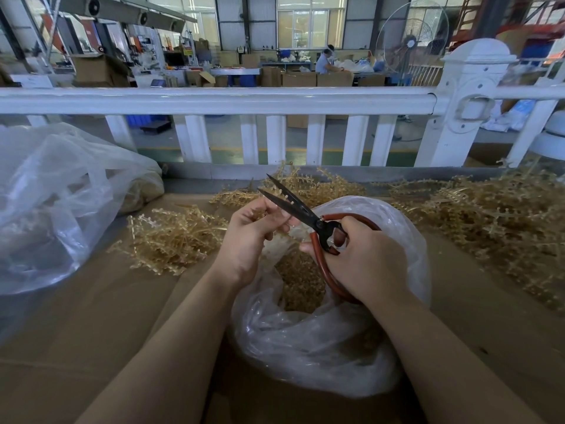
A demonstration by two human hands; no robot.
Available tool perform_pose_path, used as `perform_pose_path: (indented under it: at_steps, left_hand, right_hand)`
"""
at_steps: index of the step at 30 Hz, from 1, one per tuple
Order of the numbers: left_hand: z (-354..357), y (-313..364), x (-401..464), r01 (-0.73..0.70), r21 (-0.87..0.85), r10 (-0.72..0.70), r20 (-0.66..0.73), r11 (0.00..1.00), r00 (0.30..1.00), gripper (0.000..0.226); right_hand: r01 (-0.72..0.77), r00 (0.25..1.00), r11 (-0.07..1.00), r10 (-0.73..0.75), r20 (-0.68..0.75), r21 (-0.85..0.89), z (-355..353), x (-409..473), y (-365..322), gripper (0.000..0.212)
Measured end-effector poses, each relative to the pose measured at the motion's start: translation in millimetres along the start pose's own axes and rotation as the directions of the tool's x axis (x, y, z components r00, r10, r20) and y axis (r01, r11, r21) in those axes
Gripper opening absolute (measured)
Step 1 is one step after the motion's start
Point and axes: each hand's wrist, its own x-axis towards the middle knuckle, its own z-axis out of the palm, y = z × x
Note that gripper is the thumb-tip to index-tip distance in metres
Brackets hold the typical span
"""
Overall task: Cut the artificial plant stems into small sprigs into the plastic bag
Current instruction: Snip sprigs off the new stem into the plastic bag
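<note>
Gripping the red-brown handles of the scissors, the right hand has its fingers curled through and around the loops, and the dark blades stand apart in a narrow V pointing up and away. The left hand sits just beside the blades, its fingers pinching a small pale sprig, mostly hidden, close to the lower blade. Both hands hover above the open mouth of the plastic bag, which rests on the cardboard-covered worktop and holds a heap of cut tan pieces. Loose artificial plant stems lie left of the bag, and a larger pile spreads to its right. Another clear bag slumps farther left of it.
</note>
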Motion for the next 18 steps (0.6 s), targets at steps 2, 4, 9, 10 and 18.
perform_pose_path:
  at_steps: [2, 4, 9, 10, 18]
  left_hand:
    - [-0.2, 0.8, -0.3, -0.007, 0.000, 0.007, 0.008, 1.000, 1.000, 0.009]
    - [0.0, 1.4, -0.7, -0.007, -0.001, 0.007, 0.038, 1.000, 0.999, 0.005]
    - [-0.6, 1.4, -0.5, 0.006, 0.016, -0.007, 0.047, 1.000, 0.999, 0.007]
    - [-0.8, 1.2, -0.4, 0.005, 0.030, -0.007, 0.050, 1.000, 0.999, 0.007]
    - [-3.9, -1.7, 1.0, 0.044, 0.014, -0.044, 0.046, 0.999, 0.998, 0.006]
  right_hand:
    - [0.006, 1.000, 1.000, -0.006, 0.012, 0.013, 0.6, 0.3, 1.3, 0.054]
    - [0.012, 1.000, 0.999, -0.013, 0.024, 0.031, 1.2, 0.0, 2.4, 0.060]
    - [0.022, 0.999, 0.998, -0.024, 0.040, 0.063, 1.8, 1.6, 3.6, 0.064]
    - [0.027, 0.999, 0.997, -0.030, 0.044, 0.068, 2.5, 1.7, 4.2, 0.066]
    - [0.025, 0.996, 0.996, -0.031, 0.081, 0.083, 5.6, 4.1, 5.7, 0.068]
